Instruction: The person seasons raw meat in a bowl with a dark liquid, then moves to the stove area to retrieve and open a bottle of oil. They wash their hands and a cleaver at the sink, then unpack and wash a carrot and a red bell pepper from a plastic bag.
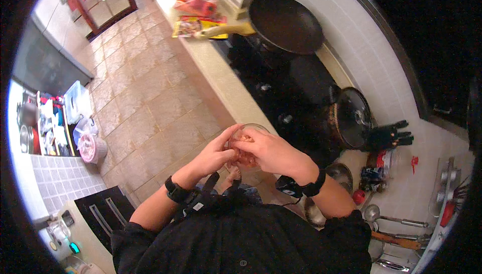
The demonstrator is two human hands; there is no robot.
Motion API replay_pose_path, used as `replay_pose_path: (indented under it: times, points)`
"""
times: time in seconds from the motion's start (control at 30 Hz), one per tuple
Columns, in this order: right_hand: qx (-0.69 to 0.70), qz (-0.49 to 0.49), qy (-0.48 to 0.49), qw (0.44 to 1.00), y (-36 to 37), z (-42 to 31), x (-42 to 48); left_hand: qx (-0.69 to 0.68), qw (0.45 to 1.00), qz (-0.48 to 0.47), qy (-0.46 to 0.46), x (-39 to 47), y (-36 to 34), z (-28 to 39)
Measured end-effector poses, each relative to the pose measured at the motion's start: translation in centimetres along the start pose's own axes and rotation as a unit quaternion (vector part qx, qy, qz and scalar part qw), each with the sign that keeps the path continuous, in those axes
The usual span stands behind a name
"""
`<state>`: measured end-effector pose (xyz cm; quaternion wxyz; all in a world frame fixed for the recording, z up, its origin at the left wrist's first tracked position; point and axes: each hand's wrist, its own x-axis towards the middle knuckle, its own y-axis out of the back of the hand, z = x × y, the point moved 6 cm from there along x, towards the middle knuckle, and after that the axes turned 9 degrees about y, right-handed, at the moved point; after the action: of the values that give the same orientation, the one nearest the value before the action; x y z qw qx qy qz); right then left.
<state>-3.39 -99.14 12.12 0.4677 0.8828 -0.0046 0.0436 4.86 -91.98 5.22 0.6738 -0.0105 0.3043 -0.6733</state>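
Note:
A clear glass bowl (253,127) is held in front of me, above the floor beside the counter. Small reddish-brown pieces (246,158) lie in it; what they are cannot be told. My left hand (218,152) grips the bowl's left side. My right hand (265,149) reaches over its rim, thumb and fingers bent down into the bowl and near the pieces. Whether those fingers pinch anything is hidden. Both wrists wear black bands.
A black gas hob (293,86) bears a wok (286,23) and a lidded pot (352,117). Food packets (201,25) lie on the counter (226,89) beyond. Ladles (372,212) hang at right. A pink bin (91,148) stands at left.

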Motion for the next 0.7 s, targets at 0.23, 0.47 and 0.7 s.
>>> replay_pose_path:
  times: [0.23,0.47,0.7]
  points:
    - [-0.058,0.003,-0.043,0.997,-2.7,-5.5,11.5,0.008,0.998,0.047,-0.028,-9.5,10.0,1.5]
    - [0.013,-0.040,-0.044,0.998,-5.3,-12.6,20.5,-0.028,0.993,0.101,-0.057,-16.9,17.6,2.3]
    - [-0.019,-0.132,0.113,0.985,-8.1,-15.2,26.7,-0.071,0.980,0.163,-0.093,-22.1,22.4,2.5]
